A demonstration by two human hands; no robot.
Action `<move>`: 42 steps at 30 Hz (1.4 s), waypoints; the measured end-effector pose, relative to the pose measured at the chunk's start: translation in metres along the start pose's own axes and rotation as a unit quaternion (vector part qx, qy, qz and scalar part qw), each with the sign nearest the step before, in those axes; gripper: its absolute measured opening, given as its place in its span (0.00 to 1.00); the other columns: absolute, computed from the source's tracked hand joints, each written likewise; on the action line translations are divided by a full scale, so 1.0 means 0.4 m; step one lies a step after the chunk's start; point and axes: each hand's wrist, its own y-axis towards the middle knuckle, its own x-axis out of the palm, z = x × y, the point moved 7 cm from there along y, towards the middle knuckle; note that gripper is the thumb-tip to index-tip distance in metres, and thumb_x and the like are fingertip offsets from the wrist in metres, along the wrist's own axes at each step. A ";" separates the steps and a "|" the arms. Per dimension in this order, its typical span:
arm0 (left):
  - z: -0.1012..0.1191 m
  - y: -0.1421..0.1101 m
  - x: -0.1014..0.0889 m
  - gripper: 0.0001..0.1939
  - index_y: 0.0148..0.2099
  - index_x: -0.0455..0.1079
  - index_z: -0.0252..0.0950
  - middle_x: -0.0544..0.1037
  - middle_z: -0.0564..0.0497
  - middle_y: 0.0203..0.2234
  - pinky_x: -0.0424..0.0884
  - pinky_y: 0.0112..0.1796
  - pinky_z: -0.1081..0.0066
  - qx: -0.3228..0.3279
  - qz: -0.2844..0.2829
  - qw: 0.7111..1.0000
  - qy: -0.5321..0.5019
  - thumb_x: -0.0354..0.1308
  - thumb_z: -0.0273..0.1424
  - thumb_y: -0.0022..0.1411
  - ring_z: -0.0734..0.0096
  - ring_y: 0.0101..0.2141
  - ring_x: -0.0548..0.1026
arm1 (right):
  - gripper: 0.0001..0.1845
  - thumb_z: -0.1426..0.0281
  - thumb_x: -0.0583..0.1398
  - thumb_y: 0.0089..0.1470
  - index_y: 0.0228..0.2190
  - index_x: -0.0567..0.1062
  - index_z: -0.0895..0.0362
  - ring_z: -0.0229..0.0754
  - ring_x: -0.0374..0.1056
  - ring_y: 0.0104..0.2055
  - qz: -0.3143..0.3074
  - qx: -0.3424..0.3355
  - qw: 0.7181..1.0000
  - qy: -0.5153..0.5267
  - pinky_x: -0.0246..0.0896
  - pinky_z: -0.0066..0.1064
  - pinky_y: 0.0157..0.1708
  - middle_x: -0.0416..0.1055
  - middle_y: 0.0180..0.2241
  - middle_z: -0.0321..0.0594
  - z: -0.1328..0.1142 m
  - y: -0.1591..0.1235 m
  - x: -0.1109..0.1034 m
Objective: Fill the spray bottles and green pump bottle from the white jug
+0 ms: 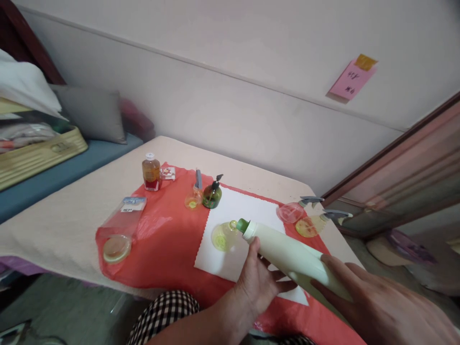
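Note:
A long pale green bottle is tilted nearly sideways across the view, its green top pointing left. Near its neck, my left hand supports it from below with the thumb on the near side. Toward the base, my right hand grips the bottle. The green top is at the mouth of a clear yellow bottle, which has no spray head on it; whether they touch I cannot tell. That yellow bottle is on a white scalloped sheet, laid over red plastic.
Beyond the sheet are a dark green pump bottle and an orange spray bottle. On the right lie pink and yellow spray bottles. Leftward are an amber bottle, a clear bag and a round lidded container.

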 end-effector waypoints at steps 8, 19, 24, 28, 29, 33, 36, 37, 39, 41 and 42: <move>0.009 -0.002 0.005 0.34 0.59 0.67 0.35 0.69 0.39 0.56 0.70 0.45 0.52 0.016 -0.016 1.000 -0.001 0.48 0.56 0.65 0.52 0.45 0.73 | 0.10 0.65 0.54 0.59 0.39 0.74 0.49 0.43 0.72 0.20 -0.007 0.012 1.000 0.016 0.55 0.31 0.16 0.77 0.26 0.34 0.001 0.014 -0.010; 0.004 0.005 0.004 0.34 0.58 0.68 0.34 0.70 0.39 0.55 0.70 0.46 0.52 0.006 -0.025 1.000 -0.011 0.49 0.56 0.65 0.50 0.46 0.73 | 0.14 0.69 0.52 0.57 0.36 0.77 0.51 0.50 0.75 0.23 -0.001 0.006 1.000 -0.022 0.65 0.37 0.18 0.81 0.32 0.42 -0.001 0.019 -0.014; 0.003 0.005 0.005 0.35 0.59 0.67 0.34 0.72 0.39 0.50 0.70 0.45 0.53 0.003 -0.023 1.000 -0.013 0.49 0.56 0.65 0.52 0.44 0.74 | 0.14 0.69 0.54 0.57 0.41 0.76 0.50 0.50 0.76 0.24 -0.017 -0.020 0.999 -0.017 0.67 0.36 0.17 0.81 0.34 0.41 0.010 0.019 -0.009; 0.003 0.003 0.005 0.35 0.59 0.67 0.33 0.72 0.39 0.50 0.70 0.44 0.53 0.000 -0.015 1.000 -0.009 0.46 0.56 0.66 0.52 0.43 0.74 | 0.14 0.68 0.53 0.58 0.42 0.76 0.50 0.50 0.76 0.23 -0.020 0.010 1.000 -0.020 0.65 0.35 0.18 0.81 0.33 0.42 0.014 0.015 -0.007; 0.003 0.003 0.006 0.35 0.59 0.67 0.33 0.72 0.39 0.50 0.70 0.44 0.53 0.000 -0.015 1.000 -0.009 0.46 0.56 0.66 0.52 0.43 0.74 | 0.14 0.68 0.53 0.58 0.42 0.76 0.50 0.51 0.76 0.24 -0.019 0.020 0.999 -0.020 0.65 0.35 0.18 0.81 0.34 0.42 0.015 0.014 -0.007; 0.003 0.004 0.006 0.35 0.58 0.68 0.33 0.72 0.40 0.51 0.70 0.45 0.53 0.000 -0.022 1.000 -0.009 0.46 0.56 0.66 0.52 0.43 0.74 | 0.14 0.70 0.55 0.56 0.43 0.76 0.49 0.49 0.76 0.25 -0.028 0.008 1.000 -0.009 0.65 0.34 0.20 0.81 0.34 0.40 0.019 0.011 -0.005; 0.004 0.005 0.004 0.34 0.58 0.68 0.34 0.72 0.40 0.50 0.70 0.45 0.52 0.002 -0.022 1.000 -0.010 0.48 0.57 0.65 0.52 0.43 0.74 | 0.13 0.67 0.56 0.57 0.43 0.76 0.48 0.47 0.75 0.22 -0.035 -0.009 0.999 -0.008 0.64 0.33 0.17 0.81 0.32 0.39 0.024 0.011 -0.003; 0.004 0.005 0.004 0.34 0.59 0.67 0.34 0.72 0.40 0.50 0.70 0.45 0.52 0.003 -0.023 1.000 -0.011 0.48 0.57 0.65 0.52 0.43 0.74 | 0.13 0.66 0.56 0.57 0.42 0.76 0.48 0.48 0.75 0.22 -0.035 -0.008 0.999 -0.010 0.64 0.33 0.16 0.81 0.32 0.39 0.025 0.011 -0.002; 0.004 0.005 0.005 0.34 0.59 0.67 0.34 0.73 0.39 0.50 0.69 0.46 0.51 0.003 -0.023 1.000 -0.014 0.49 0.56 0.65 0.51 0.44 0.74 | 0.13 0.66 0.55 0.57 0.41 0.76 0.48 0.49 0.75 0.23 -0.029 0.004 0.999 -0.014 0.65 0.35 0.17 0.81 0.33 0.40 0.023 0.011 -0.003; 0.004 0.004 0.006 0.34 0.59 0.67 0.35 0.73 0.39 0.50 0.70 0.46 0.51 0.001 -0.024 1.000 -0.013 0.48 0.56 0.66 0.52 0.44 0.74 | 0.13 0.67 0.54 0.58 0.40 0.77 0.49 0.51 0.76 0.24 -0.017 0.018 0.999 -0.020 0.65 0.36 0.18 0.81 0.34 0.42 0.018 0.011 -0.007; 0.004 0.003 0.007 0.34 0.59 0.67 0.35 0.73 0.40 0.50 0.70 0.46 0.52 0.000 -0.025 1.000 -0.012 0.47 0.56 0.66 0.52 0.44 0.74 | 0.13 0.67 0.53 0.58 0.39 0.77 0.49 0.51 0.76 0.25 -0.013 0.025 0.999 -0.022 0.66 0.37 0.19 0.81 0.34 0.42 0.015 0.011 -0.009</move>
